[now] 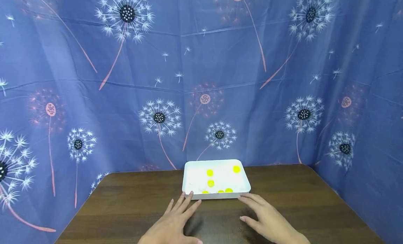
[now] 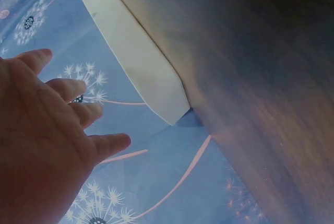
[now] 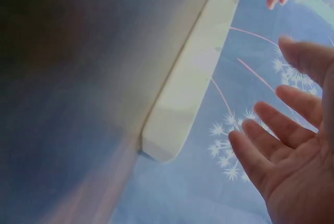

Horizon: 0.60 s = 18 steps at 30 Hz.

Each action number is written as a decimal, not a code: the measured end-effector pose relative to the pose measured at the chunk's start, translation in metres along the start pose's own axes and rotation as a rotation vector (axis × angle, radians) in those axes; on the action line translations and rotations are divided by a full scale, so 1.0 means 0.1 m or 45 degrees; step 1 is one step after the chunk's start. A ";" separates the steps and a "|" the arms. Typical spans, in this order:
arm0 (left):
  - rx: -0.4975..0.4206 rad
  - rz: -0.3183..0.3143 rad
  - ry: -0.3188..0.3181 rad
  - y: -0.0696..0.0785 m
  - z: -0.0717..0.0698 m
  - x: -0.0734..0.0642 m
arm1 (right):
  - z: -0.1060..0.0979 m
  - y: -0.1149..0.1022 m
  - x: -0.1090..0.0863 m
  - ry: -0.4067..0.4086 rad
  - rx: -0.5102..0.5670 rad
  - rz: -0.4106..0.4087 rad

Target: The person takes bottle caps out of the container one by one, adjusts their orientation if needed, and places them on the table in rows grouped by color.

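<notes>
A shallow white tray (image 1: 193, 195) rests on the table, with several small yellow round pieces (image 1: 210, 183) inside it. Some of those pieces are partly hidden behind the near wall. My left hand (image 1: 174, 223) is spread out at the tray's front left, fingertips overlapping its near edge in the head view. In the left wrist view the left hand (image 2: 47, 114) has its fingers apart and holds nothing. My right hand (image 1: 269, 217) lies at the front right corner, fingers extended and thumb apart. The right wrist view shows the right hand (image 3: 297, 156) with a bare palm.
The dark brown wooden table (image 1: 132, 198) has a back edge just behind the tray. A blue curtain (image 1: 252, 114) printed with dandelions hangs behind the table and along both sides.
</notes>
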<state>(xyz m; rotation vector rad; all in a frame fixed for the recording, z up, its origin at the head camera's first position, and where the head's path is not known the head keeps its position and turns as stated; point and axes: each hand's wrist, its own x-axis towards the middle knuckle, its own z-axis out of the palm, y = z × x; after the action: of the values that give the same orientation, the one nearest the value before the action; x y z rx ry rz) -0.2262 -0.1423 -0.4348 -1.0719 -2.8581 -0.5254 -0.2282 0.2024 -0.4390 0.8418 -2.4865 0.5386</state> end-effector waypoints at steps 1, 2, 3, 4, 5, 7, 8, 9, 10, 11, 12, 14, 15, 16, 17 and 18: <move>-0.023 -0.015 -0.016 0.00 0.00 0.00 | -0.01 0.00 0.04 0.029 0.004 0.009; -0.042 -0.027 -0.029 0.00 -0.01 0.00 | -0.01 0.01 0.08 0.056 0.004 0.010; -0.052 -0.037 -0.036 0.00 -0.01 0.00 | -0.01 0.03 0.13 0.087 0.005 0.005; -0.059 -0.047 -0.039 0.00 -0.01 0.00 | 0.00 0.06 0.18 0.115 0.011 -0.004; -0.063 -0.055 -0.041 0.00 -0.01 0.00 | 0.01 0.09 0.24 0.132 0.029 -0.008; -0.057 -0.064 -0.035 0.01 -0.02 0.00 | 0.03 0.17 0.34 0.150 0.068 -0.007; -0.051 -0.070 -0.031 0.01 -0.02 0.00 | 0.06 0.21 0.38 0.151 0.085 0.000; -0.048 -0.080 -0.031 0.01 -0.02 0.00 | 0.08 0.26 0.42 0.150 0.105 0.015; -0.051 -0.092 -0.033 0.02 -0.02 0.00 | 0.10 0.30 0.46 0.138 0.121 0.041; -0.054 -0.102 -0.036 0.02 -0.02 0.00 | 0.13 0.35 0.50 0.125 0.125 0.071; -0.057 -0.112 -0.039 0.03 -0.02 -0.01 | 0.16 0.39 0.53 0.109 0.130 0.101; -0.071 -0.129 -0.050 0.04 -0.02 -0.01 | 0.21 0.48 0.57 0.069 0.137 0.158; -0.065 -0.129 -0.048 0.05 -0.01 -0.01 | 0.23 0.52 0.59 0.047 0.137 0.178; -0.060 -0.128 -0.044 0.05 -0.01 -0.01 | 0.25 0.55 0.60 0.021 0.136 0.194; -0.046 -0.123 -0.037 0.05 -0.01 -0.02 | 0.27 0.58 0.61 -0.008 0.143 0.201; -0.035 -0.120 -0.030 0.04 -0.01 -0.02 | 0.28 0.60 0.62 -0.035 0.157 0.203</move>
<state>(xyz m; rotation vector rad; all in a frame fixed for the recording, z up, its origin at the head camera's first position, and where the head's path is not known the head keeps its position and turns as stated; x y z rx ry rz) -0.2217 -0.1408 -0.4330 -0.9574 -2.9424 -0.5625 -0.3188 0.2040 -0.4418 0.7038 -2.5817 0.7457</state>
